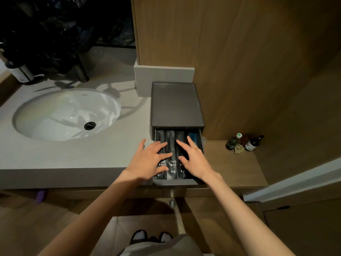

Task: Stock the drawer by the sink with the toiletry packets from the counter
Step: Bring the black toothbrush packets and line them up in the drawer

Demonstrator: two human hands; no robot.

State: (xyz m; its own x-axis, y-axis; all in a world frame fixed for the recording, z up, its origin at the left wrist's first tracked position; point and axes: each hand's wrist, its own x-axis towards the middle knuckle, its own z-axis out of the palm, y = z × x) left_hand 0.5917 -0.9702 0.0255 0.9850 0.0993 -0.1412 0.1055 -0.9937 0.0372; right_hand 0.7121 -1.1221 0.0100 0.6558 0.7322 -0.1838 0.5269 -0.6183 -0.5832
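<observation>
Grey counter (73,157) runs beneath both forearms, and at its near edge the drawer (175,182) stands pulled out toward the person, its front lip just behind the wrists. Inside it three black toothbrush packets (172,145) lie lengthwise, side by side, their white lettering partly covered. The left hand (149,159) rests flat on the leftmost packet with fingers straight and spread, the fingertips reaching onto the middle one; nothing is grasped. The right hand (195,159) lies the same way on the rightmost black packet - fingers splayed and relaxed, thumb pointing in toward the left hand's fingers, holding nothing. Just past the right fingertips a blue packet (192,138) shows along the drawer's right wall. Beyond both sets of fingertips the packets run under the dark drawer box (176,104), whose flat lidded top stands against a wooden wall (239,52). Well to the outer side of the left fingers sits the white sink (66,115) with its black drain. Out past the right hand's little finger - on a lower wooden ledge - stand two small bottles (253,143).
</observation>
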